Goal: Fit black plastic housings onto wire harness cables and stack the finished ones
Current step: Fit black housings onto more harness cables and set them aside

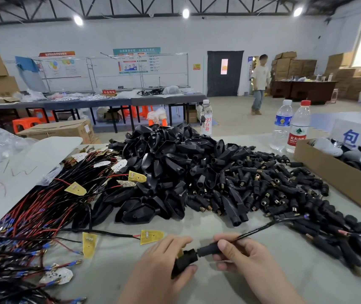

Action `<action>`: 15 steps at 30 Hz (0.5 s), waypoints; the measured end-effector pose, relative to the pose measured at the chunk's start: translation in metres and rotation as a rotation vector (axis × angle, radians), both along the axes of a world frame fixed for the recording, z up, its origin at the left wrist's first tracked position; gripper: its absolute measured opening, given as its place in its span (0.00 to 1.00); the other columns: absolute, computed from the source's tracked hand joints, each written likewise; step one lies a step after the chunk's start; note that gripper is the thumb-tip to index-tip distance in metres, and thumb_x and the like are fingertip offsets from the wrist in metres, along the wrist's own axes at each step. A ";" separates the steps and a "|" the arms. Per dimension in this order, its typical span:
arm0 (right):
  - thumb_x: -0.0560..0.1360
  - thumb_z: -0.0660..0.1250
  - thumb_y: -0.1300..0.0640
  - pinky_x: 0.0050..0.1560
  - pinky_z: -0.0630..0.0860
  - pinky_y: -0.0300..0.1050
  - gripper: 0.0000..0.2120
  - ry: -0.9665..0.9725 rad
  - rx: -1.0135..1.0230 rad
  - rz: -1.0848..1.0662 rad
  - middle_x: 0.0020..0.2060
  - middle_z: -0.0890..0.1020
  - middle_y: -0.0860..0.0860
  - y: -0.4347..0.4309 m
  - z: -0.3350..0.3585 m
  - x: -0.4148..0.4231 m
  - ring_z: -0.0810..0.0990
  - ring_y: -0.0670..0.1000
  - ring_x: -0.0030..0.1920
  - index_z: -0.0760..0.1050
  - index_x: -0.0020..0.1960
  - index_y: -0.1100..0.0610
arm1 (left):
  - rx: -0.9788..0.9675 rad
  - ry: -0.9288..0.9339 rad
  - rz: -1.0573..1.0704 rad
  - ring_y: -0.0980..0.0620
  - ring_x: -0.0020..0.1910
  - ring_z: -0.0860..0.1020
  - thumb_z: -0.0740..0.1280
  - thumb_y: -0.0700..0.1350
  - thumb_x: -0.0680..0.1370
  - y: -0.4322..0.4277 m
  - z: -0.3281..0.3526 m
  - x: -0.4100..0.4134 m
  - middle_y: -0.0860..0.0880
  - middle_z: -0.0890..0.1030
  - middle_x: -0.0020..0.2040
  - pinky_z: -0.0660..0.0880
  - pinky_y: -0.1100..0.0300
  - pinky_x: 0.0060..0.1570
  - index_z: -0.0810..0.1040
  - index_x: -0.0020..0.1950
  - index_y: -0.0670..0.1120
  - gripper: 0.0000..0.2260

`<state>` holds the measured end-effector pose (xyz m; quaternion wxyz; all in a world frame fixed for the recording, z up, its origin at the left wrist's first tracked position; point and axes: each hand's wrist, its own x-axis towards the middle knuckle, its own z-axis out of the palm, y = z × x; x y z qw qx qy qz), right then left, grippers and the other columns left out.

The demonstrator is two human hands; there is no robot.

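My left hand [164,266] grips a black plastic housing [185,261] at the table's near edge. My right hand [243,262] pinches a black tubular sleeve [208,249] that meets the housing's neck; its black cable [260,228] runs up and right. A big heap of black housings [164,167] fills the table's middle. Small black barrel connectors [269,185] spread to its right. Red and black wire harnesses [39,211] with yellow boards lie at the left. One yellow board [152,236] lies just above my left hand.
An open cardboard box [339,181] stands at the right. Three water bottles [282,126] stand behind the heaps. A grey sheet [21,170] covers part of the harnesses at left. A person [259,84] walks in the background among tables and stacked cartons.
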<state>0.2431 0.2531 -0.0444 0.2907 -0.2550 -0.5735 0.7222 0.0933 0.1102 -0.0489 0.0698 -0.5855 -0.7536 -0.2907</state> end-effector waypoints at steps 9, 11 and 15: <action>0.69 0.73 0.58 0.37 0.81 0.37 0.07 0.023 -0.032 -0.069 0.36 0.86 0.60 0.002 -0.001 -0.003 0.85 0.52 0.36 0.86 0.44 0.60 | 0.058 -0.147 0.006 0.70 0.50 0.71 0.65 0.61 0.74 0.002 -0.008 0.001 0.75 0.72 0.50 0.70 0.71 0.51 0.76 0.60 0.62 0.15; 0.65 0.73 0.56 0.37 0.81 0.37 0.09 0.036 -0.035 -0.056 0.35 0.85 0.59 0.000 0.002 -0.003 0.85 0.51 0.35 0.86 0.43 0.59 | 0.080 -0.129 -0.002 0.69 0.49 0.72 0.64 0.61 0.74 0.001 -0.006 0.002 0.73 0.73 0.50 0.72 0.68 0.50 0.76 0.59 0.62 0.14; 0.67 0.72 0.54 0.38 0.81 0.39 0.12 0.042 0.016 -0.058 0.35 0.85 0.56 -0.003 0.007 0.000 0.83 0.50 0.36 0.84 0.47 0.60 | 0.081 -0.134 -0.030 0.64 0.54 0.75 0.62 0.61 0.76 0.000 -0.004 0.004 0.68 0.75 0.55 0.75 0.61 0.52 0.73 0.60 0.63 0.13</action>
